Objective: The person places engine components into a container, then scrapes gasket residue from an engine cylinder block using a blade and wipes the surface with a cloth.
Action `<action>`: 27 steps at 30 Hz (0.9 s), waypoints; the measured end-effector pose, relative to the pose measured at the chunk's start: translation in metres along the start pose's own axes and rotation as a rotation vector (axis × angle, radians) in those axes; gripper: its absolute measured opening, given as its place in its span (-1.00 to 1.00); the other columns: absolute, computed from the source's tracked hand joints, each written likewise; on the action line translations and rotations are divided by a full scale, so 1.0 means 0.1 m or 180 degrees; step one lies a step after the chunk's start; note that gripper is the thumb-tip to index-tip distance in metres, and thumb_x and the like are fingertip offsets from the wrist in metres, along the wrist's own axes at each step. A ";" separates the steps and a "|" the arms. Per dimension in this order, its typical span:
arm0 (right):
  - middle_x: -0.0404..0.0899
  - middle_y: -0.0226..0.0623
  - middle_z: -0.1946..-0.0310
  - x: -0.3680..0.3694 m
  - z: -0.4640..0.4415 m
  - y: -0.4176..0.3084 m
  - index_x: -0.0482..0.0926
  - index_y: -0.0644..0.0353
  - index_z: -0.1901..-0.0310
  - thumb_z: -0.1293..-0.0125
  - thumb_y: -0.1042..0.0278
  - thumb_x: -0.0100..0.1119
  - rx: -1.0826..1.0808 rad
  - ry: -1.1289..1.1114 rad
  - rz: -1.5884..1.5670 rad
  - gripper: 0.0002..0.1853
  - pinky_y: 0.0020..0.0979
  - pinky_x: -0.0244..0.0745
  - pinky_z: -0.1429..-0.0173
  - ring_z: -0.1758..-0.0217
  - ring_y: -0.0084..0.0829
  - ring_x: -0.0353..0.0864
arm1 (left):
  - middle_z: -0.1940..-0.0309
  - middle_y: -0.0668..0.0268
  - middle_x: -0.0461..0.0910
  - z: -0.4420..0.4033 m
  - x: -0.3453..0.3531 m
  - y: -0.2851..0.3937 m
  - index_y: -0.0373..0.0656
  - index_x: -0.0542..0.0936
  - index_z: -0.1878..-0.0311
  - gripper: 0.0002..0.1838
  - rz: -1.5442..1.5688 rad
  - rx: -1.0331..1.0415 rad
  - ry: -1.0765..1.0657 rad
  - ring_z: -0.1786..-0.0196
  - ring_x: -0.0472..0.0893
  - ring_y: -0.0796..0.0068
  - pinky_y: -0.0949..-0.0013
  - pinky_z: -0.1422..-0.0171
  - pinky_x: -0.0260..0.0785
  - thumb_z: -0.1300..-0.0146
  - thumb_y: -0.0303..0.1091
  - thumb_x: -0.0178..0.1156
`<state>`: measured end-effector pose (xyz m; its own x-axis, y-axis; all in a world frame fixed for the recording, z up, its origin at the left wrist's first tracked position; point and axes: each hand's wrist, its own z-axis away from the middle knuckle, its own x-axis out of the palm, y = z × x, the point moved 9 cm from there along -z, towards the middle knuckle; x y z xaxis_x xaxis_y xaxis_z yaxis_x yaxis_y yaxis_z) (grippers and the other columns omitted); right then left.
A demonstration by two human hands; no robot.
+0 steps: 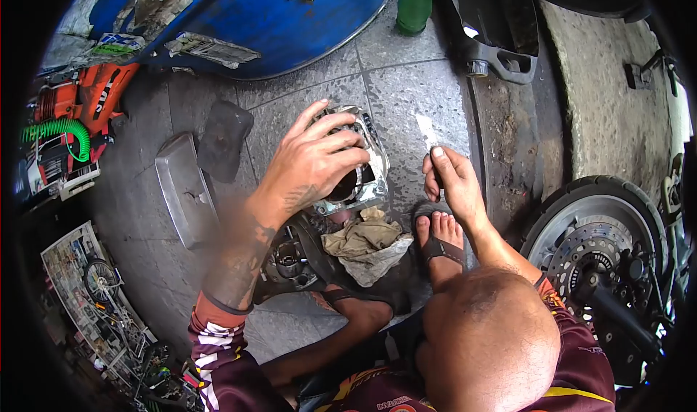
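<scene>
A metal engine casing [374,183] with a round dark opening stands on the tiled floor in front of me. My left hand [312,154] lies over its left and top side, fingers spread and curled over the metal, gripping it. To the right, apart from the casing, my right hand [451,176] is closed in a pinch on a small scraper with a thin, shiny flat blade [426,127] pointing away from me. Its handle is mostly hidden by the fingers. A crumpled, dirty rag [367,249] is just below the casing, near my foot.
Another engine part [287,259] is by my left forearm. On the left are a metal tray [178,187] and a dark flat pad [223,140]. A blue drum [290,31], green bottle [414,9] and black jug [501,42] stand ahead. A motorcycle wheel [595,230] is at right.
</scene>
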<state>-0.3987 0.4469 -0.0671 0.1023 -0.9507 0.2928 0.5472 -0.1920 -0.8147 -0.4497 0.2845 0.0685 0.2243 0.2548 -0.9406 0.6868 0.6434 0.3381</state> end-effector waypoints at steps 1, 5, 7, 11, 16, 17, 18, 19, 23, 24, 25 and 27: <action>0.34 -0.43 0.72 0.01 -0.01 0.00 0.45 0.27 0.30 -0.61 0.08 -0.18 -0.0015 -0.0015 -0.0031 -0.57 -0.51 0.29 0.50 0.66 -0.58 0.32 | 0.17 0.41 0.69 0.03 0.01 -0.04 0.02 0.72 0.24 -0.81 0.0145 0.0018 0.0097 -0.20 0.57 0.31 -0.03 -0.48 0.22 -0.02 -0.40 0.39; 0.34 -0.46 0.71 -0.02 -0.03 0.01 0.48 0.27 0.30 -0.61 0.09 -0.16 -0.0028 0.0011 -0.0167 -0.57 -0.53 0.26 0.52 0.66 -0.61 0.31 | 0.27 0.36 0.72 0.04 0.00 -0.06 -0.07 0.73 0.27 -0.81 0.0434 0.0065 0.0323 -0.10 0.65 0.27 0.05 -0.33 0.42 0.02 -0.45 0.44; 0.34 -0.46 0.70 -0.05 -0.06 0.04 0.48 0.27 0.30 -0.61 0.09 -0.16 0.0017 -0.0013 -0.0177 -0.57 -0.53 0.25 0.53 0.66 -0.61 0.31 | 0.26 0.34 0.72 0.06 0.01 -0.09 -0.10 0.73 0.27 -0.81 0.0596 0.0032 0.0404 -0.10 0.66 0.25 0.08 -0.30 0.46 0.01 -0.48 0.43; 0.35 -0.47 0.70 -0.07 -0.08 0.05 0.48 0.26 0.30 -0.61 0.09 -0.16 -0.0011 -0.0011 -0.0234 -0.58 -0.53 0.23 0.54 0.66 -0.62 0.31 | 0.24 0.23 0.73 0.14 0.02 -0.23 -0.23 0.72 0.27 -0.83 0.1200 -0.0413 0.0547 -0.11 0.68 0.19 0.12 -0.27 0.51 -0.03 -0.61 0.38; 0.35 -0.48 0.70 -0.06 -0.12 0.07 0.48 0.25 0.30 -0.61 0.10 -0.16 0.0082 -0.0035 -0.0271 -0.58 -0.55 0.22 0.55 0.67 -0.63 0.32 | 0.22 0.17 0.73 0.23 0.11 -0.37 -0.30 0.71 0.26 -0.85 0.1745 -0.0912 0.0716 -0.11 0.68 0.16 0.14 -0.30 0.49 -0.09 -0.69 0.32; 0.35 -0.48 0.70 -0.06 -0.12 0.07 0.48 0.25 0.30 -0.61 0.10 -0.16 0.0086 -0.0026 -0.0283 -0.58 -0.55 0.22 0.55 0.67 -0.63 0.32 | 0.22 0.16 0.73 0.24 0.13 -0.40 -0.31 0.70 0.26 -0.87 0.1944 -0.1051 0.0775 -0.11 0.68 0.17 0.14 -0.30 0.48 -0.11 -0.69 0.32; 0.35 -0.48 0.70 -0.06 -0.13 0.08 0.48 0.25 0.30 -0.61 0.10 -0.16 0.0103 -0.0022 -0.0250 -0.58 -0.55 0.21 0.55 0.67 -0.63 0.32 | 0.21 0.15 0.73 0.26 0.14 -0.44 -0.32 0.70 0.26 -0.88 0.2143 -0.1191 0.0837 -0.11 0.67 0.17 0.15 -0.30 0.48 -0.13 -0.69 0.31; 0.35 -0.49 0.70 -0.06 -0.14 0.09 0.48 0.25 0.30 -0.61 0.10 -0.16 0.0118 -0.0022 -0.0215 -0.58 -0.55 0.21 0.55 0.67 -0.63 0.33 | 0.21 0.15 0.73 0.27 0.16 -0.45 -0.32 0.70 0.26 -0.88 0.2142 -0.1190 0.0831 -0.11 0.67 0.17 0.15 -0.30 0.48 -0.13 -0.69 0.31; 0.35 -0.49 0.70 -0.05 -0.17 0.09 0.49 0.25 0.31 -0.61 0.09 -0.16 0.0158 -0.0007 -0.0211 -0.58 -0.55 0.22 0.55 0.66 -0.63 0.33 | 0.17 0.16 0.69 0.39 0.07 -0.62 -0.31 0.66 0.19 -0.87 0.2881 -0.1457 0.1315 -0.12 0.66 0.14 0.19 -0.25 0.51 -0.21 -0.68 0.27; 0.35 -0.49 0.70 -0.05 -0.19 0.08 0.49 0.25 0.30 -0.61 0.09 -0.16 0.0130 -0.0031 -0.0180 -0.58 -0.55 0.22 0.55 0.66 -0.64 0.33 | 0.16 0.16 0.68 0.44 -0.01 -0.70 -0.30 0.64 0.16 -0.86 0.3359 -0.1585 0.1738 -0.12 0.66 0.12 0.21 -0.23 0.52 -0.23 -0.67 0.25; 0.35 -0.49 0.70 -0.04 -0.18 0.07 0.49 0.25 0.30 -0.61 0.09 -0.17 0.0111 -0.0068 -0.0140 -0.58 -0.55 0.22 0.55 0.66 -0.64 0.33 | 0.14 0.18 0.64 0.38 -0.05 -0.64 -0.29 0.61 0.14 -0.88 0.3213 -0.1481 0.1574 -0.12 0.65 0.11 0.26 -0.20 0.52 -0.28 -0.65 0.21; 0.35 -0.49 0.70 0.01 -0.19 0.08 0.49 0.25 0.30 -0.61 0.08 -0.17 0.0107 -0.0116 -0.0092 -0.57 -0.55 0.22 0.55 0.66 -0.64 0.33 | 0.15 0.19 0.64 0.39 -0.07 -0.68 -0.29 0.61 0.16 -0.90 0.3102 -0.1550 0.1469 -0.13 0.65 0.12 0.27 -0.20 0.51 -0.29 -0.65 0.21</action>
<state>-0.4102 0.4402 -0.0828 0.1159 -0.9353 0.3344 0.5779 -0.2103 -0.7885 -0.4709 0.2103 0.0507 0.1681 0.9624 -0.2132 0.0058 0.2153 0.9765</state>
